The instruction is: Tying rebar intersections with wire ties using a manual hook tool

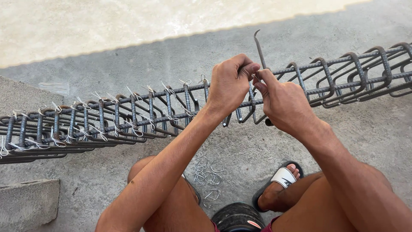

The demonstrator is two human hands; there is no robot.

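A long rebar cage [128,114] of dark ribbed bars and square stirrups runs across the view, raised above the concrete floor. White tie wires mark the joints on its left half. My left hand [229,83] is closed at the cage's top bar, pinching a thin wire. My right hand [285,105] grips a metal hook tool [259,49] whose bent tip points upward, right against my left fingers. The tool's lower end pokes out below my right hand.
A loose heap of cut tie wires [207,176] lies on the floor between my knees. My foot in a black and white sandal [281,180] rests at the right. A concrete block [28,202] sits at the lower left, a dark round object [238,217] below.
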